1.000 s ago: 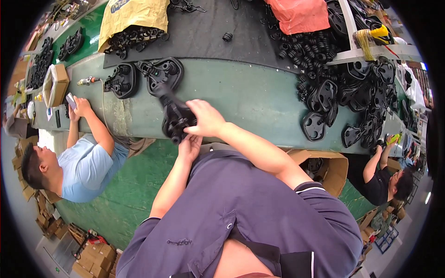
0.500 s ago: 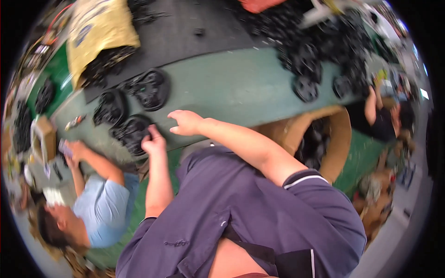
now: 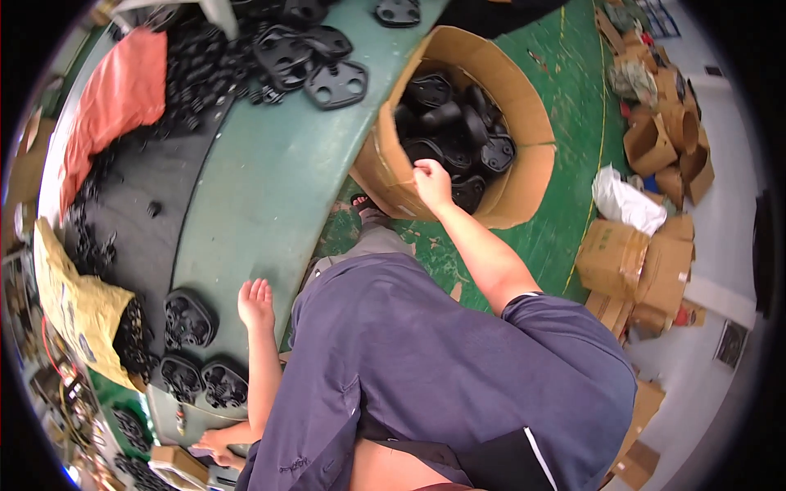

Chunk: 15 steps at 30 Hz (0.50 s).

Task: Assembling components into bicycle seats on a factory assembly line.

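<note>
My right hand (image 3: 431, 182) reaches over the near rim of a round cardboard bin (image 3: 524, 176) on the floor. The bin holds several black moulded plastic parts (image 3: 458, 135). The fingers curl over the rim; whether they hold a part cannot be made out. My left hand (image 3: 255, 304) rests flat on the edge of the green worktable (image 3: 262, 188), fingers apart and holding nothing. Black round parts (image 3: 188, 319) lie on the table just left of that hand.
More black parts (image 3: 303, 57) are heaped at the table's far end beside an orange sack (image 3: 106, 98). A yellow sack (image 3: 74, 311) lies at the left. Cardboard boxes (image 3: 647, 262) and a white bag (image 3: 626, 200) stand on the green floor. Another person's hand (image 3: 213, 442) is at the bottom.
The view has swung right toward the floor bin. My right hand left the table and reached to the bin; my left hand let go of the black part and lies on the table edge.
</note>
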Motion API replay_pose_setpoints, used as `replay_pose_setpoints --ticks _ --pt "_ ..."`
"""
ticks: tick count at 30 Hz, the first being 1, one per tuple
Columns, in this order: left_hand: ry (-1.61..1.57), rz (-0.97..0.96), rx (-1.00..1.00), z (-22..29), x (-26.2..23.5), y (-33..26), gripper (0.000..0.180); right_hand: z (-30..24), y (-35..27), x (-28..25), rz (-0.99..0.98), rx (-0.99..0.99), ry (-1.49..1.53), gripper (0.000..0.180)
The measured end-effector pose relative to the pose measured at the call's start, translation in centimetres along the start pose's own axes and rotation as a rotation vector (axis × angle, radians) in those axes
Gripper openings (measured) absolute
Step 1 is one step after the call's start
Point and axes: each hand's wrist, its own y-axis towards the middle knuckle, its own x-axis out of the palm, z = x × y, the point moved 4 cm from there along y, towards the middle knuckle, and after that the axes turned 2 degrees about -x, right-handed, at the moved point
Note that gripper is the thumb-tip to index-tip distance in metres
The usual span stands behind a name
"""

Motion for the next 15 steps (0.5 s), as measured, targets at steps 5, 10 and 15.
replay_pose_setpoints --ticks 5,10,15 --pt "0.618 -0.401 -0.057 -4.0 23.6 -2.0 0.038 11.0 2.2 -9.9 0.157 0.436 0.069 0.043" --pt "0.877 -0.699 -0.265 -12.5 44.4 -6.7 0.048 14.4 8.1 -16.1 0.178 0.888 0.535 0.087" --pt "1.056 -0.489 -0.479 -24.8 55.9 -3.8 0.097 16.6 16.3 -18.4 0.173 1.070 0.686 0.124"
